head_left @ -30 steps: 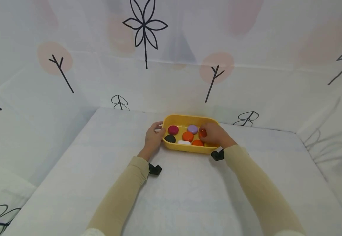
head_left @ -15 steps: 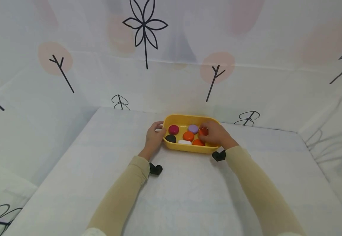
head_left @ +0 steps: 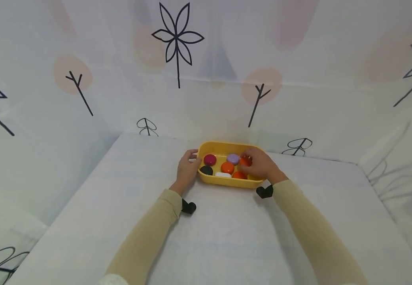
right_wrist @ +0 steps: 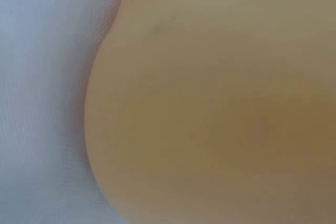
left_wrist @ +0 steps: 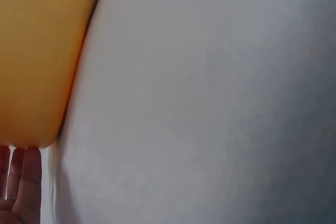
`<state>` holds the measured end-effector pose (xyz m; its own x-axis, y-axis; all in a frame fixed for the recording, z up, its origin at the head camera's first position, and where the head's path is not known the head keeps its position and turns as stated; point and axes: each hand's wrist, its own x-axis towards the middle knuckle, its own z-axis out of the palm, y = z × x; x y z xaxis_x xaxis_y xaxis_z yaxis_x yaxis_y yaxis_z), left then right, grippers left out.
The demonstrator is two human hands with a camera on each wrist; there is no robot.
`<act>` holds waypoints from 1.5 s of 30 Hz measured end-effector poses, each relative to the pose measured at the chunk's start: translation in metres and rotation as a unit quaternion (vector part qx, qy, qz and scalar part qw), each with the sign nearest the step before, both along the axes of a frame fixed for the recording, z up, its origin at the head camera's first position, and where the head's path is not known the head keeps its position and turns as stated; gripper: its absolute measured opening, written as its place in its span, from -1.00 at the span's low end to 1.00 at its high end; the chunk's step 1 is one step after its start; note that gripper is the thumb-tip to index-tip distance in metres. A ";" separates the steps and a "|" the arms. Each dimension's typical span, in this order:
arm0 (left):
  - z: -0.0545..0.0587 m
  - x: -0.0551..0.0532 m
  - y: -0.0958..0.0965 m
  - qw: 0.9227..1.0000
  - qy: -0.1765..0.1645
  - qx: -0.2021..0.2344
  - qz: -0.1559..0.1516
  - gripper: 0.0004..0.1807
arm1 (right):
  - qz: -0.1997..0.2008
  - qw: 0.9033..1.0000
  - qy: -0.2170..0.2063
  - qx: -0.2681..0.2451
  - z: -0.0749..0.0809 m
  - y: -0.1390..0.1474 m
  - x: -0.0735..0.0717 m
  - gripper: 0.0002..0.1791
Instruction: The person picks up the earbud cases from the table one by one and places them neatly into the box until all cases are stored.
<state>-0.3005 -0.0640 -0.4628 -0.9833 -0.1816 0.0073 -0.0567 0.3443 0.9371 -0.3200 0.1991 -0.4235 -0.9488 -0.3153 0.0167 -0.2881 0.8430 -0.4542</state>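
A yellow tray [head_left: 223, 181] stands on the table, holding several smooth, rounded, glossy pieces. My left hand [head_left: 187, 168] is at the tray's left end, its fingertips touching the outer wall; the left wrist view shows straight fingers [left_wrist: 27, 182] against it. Reaching over the right end, my right hand [head_left: 261, 164] pinches an orange-red round piece [head_left: 247, 161] inside the tray, partly hidden by the fingers. Nearby lie a lilac piece [head_left: 233, 159], an orange piece [head_left: 227, 168] and another orange piece [head_left: 239, 175]. Only tray wall [right_wrist: 210, 103] and cloth fill the right wrist view.
A crimson piece [head_left: 210, 160], a black piece [head_left: 206, 170] and a white piece [head_left: 223, 174] lie in the tray's left and front part. White cloth covers the table [head_left: 213, 237]. A patterned cloth backdrop [head_left: 206, 107] rises just behind the tray and at both sides.
The head view has shifted slightly, so everything sits a little lower in it. Both hands stay at the tray, and the right fingers have barely moved around the orange-red piece.
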 end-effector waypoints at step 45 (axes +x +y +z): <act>0.009 -0.002 -0.003 0.998 -0.018 -0.040 -0.041 -0.65 | 0.080 0.985 0.150 -0.029 0.045 -0.041 0.074 -0.62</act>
<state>-0.3029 -0.0669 -0.4543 -0.9947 -0.1012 -0.0172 -0.0587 0.4231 0.9042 -0.2456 0.1581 -0.3781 -0.8369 -0.4508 0.3103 -0.5435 0.7512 -0.3746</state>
